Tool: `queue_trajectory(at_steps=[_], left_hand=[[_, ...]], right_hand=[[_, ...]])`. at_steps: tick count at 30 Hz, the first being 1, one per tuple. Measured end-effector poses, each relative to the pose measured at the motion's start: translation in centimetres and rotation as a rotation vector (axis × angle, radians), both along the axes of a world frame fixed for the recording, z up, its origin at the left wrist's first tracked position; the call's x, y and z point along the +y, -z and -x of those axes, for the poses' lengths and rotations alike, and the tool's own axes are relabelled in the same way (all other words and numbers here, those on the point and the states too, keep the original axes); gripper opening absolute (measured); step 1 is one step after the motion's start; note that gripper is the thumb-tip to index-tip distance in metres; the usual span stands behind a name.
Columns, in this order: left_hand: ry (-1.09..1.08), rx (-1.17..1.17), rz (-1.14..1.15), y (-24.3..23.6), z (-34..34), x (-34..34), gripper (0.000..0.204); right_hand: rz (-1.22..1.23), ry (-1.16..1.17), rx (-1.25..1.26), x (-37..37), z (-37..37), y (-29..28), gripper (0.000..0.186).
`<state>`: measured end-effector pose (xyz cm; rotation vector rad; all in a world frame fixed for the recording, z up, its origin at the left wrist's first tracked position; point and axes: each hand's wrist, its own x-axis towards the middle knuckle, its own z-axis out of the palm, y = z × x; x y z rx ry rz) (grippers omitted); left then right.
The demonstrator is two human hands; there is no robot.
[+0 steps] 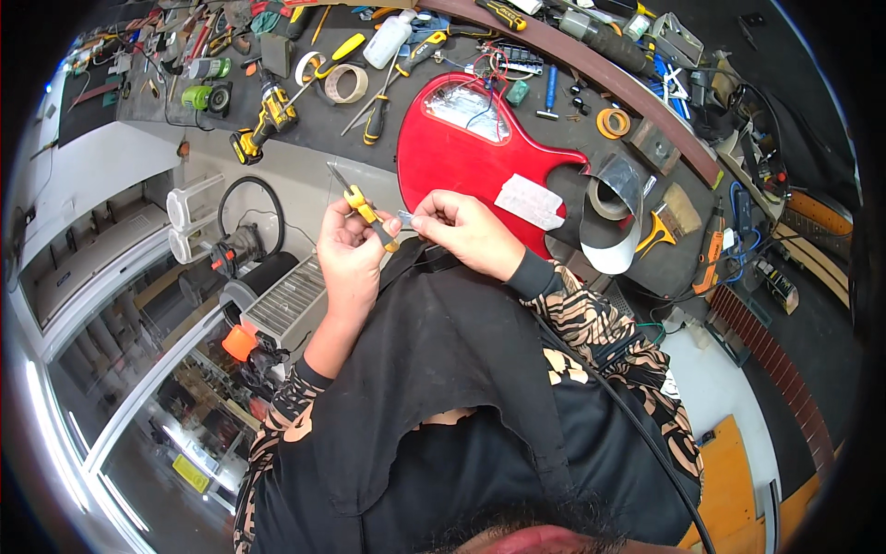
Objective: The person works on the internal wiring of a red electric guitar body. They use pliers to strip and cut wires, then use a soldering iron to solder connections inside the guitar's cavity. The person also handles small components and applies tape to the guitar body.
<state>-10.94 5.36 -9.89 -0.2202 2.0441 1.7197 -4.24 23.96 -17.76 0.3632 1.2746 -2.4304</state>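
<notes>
My left hand [351,254] is closed around a yellow-and-black screwdriver [362,205], its thin metal shaft pointing up and away to the left. Close beside it, the thumb and fingertips of my right hand [461,231] pinch a small shiny, bluish-clear piece [405,218], too small to name. Both hands are raised just in front of my dark apron [434,342]. Beyond them a red guitar body [452,166] lies on the bench, with an opened, foil-lined cavity [471,115] and wires coming out. A whitish paper patch [531,201] sits on its surface.
On the dark bench [332,138] lie a yellow cordless drill [268,120], a tape roll [346,83], a screwdriver [377,120] and a white bottle [389,42]. To the right are a brush [681,210] and an orange tool [711,249]. A black cable [637,434] crosses my right side.
</notes>
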Motion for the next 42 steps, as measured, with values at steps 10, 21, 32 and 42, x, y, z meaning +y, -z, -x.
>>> queue_trajectory(at_steps=[10, 21, 32, 42], left_hand=[[-0.016, -0.045, -0.029, -0.5, -1.0, -0.5, 0.05], [0.072, -0.083, 0.076, -0.5, -2.8, -0.8, 0.05], [-0.001, -0.008, -0.032, -1.5, -0.6, 2.6, 0.055], [0.031, -0.021, -0.067, -2.1, -0.5, 3.9, 0.052]], right_hand=[[-0.064, 0.018, -0.019, 1.8, -0.3, 0.4, 0.02], [0.061, 0.166, -0.046, 3.8, -0.6, 1.3, 0.019], [0.149, 0.171, -0.078, 2.6, -1.1, -2.1, 0.013], [0.032, 0.171, -0.048, 2.4, -1.9, -4.2, 0.012]])
